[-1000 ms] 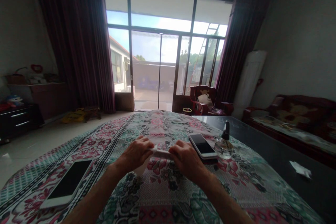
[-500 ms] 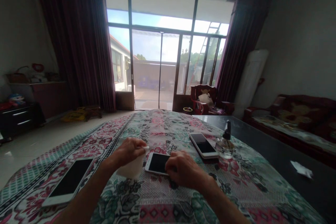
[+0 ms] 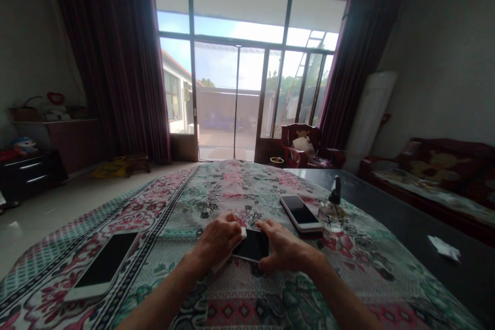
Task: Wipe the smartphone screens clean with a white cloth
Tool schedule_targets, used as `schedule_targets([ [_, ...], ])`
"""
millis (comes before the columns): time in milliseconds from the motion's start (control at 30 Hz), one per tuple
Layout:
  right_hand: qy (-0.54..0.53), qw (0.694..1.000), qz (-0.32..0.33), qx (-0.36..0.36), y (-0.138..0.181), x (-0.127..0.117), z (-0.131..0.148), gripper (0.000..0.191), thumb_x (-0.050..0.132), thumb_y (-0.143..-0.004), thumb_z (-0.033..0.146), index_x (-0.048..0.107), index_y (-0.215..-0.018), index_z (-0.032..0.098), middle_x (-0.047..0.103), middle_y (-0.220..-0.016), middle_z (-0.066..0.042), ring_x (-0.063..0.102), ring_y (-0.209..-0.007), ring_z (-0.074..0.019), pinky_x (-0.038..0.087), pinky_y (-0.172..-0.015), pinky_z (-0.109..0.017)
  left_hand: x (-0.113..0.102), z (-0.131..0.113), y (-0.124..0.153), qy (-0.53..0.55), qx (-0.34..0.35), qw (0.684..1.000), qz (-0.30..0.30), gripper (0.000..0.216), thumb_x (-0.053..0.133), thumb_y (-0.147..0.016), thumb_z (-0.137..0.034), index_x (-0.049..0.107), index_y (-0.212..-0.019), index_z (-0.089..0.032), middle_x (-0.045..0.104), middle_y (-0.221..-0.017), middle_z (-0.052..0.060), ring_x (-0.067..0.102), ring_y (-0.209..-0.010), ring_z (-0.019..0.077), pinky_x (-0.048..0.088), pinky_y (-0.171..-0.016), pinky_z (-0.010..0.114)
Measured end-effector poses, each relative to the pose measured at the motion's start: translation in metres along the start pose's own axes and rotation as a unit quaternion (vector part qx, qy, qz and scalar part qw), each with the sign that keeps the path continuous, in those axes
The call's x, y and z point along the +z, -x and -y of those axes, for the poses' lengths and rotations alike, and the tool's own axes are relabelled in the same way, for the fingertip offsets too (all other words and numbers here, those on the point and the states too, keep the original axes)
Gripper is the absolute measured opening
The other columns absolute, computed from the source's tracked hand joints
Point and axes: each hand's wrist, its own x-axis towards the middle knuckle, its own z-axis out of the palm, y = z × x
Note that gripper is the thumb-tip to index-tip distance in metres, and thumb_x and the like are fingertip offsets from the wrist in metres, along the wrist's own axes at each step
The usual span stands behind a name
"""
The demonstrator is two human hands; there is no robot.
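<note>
In the middle of the patterned tablecloth lies a smartphone (image 3: 253, 245), its dark screen facing up. My right hand (image 3: 285, 248) grips its right end, thumb at the near edge and fingers at the far edge. A thin white tissue (image 3: 221, 265) is pinched in my left hand (image 3: 219, 237), which is closed and pressed at the phone's left end. Part of the tissue hangs below that hand; the rest is hidden by the fingers. A second white phone (image 3: 299, 212) lies to the right, next to a clear bottle (image 3: 332, 214) with a black pump top.
Another white phone (image 3: 106, 265) lies at the left on the tablecloth (image 3: 185, 299). On the dark tabletop (image 3: 390, 221) at the right is a crumpled white tissue (image 3: 444, 248). Beyond stand a wooden chair (image 3: 301, 142), a sofa (image 3: 436, 170) and a glass door.
My left hand has moved right with the tissue, from beside the phone onto its left end. My right hand has shifted slightly right and spread its grip across the phone's right end.
</note>
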Motion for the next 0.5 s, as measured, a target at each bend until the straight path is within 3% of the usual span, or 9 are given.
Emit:
schedule_targets([
  [333, 0.001, 1.0, 0.008, -0.005, 0.001, -0.004, 0.004, 0.085, 0.075, -0.053, 0.041, 0.048, -0.13, 0.016, 0.051, -0.116, -0.01, 0.051, -0.105, -0.026, 0.041, -0.094, -0.034, 0.0, 0.033, -0.004, -0.025, -0.06, 0.998, 0.01, 0.028, 0.054, -0.083, -0.024, 0.067, -0.059, -0.021, 0.062, -0.067, 0.002, 0.058, -0.069, 0.0143, 0.043, -0.069, 0.024],
  [500, -0.007, 1.0, 0.015, -0.015, 0.004, -0.006, 0.006, 0.093, 0.074, -0.054, 0.038, 0.04, -0.137, 0.014, 0.047, -0.125, -0.012, 0.045, -0.115, -0.027, 0.036, -0.101, -0.033, -0.013, 0.059, 0.015, -0.06, -0.122, 0.991, -0.018, 0.027, 0.05, -0.086, -0.026, 0.071, -0.07, -0.021, 0.065, -0.076, 0.004, 0.06, -0.07, 0.0157, 0.046, -0.069, 0.026],
])
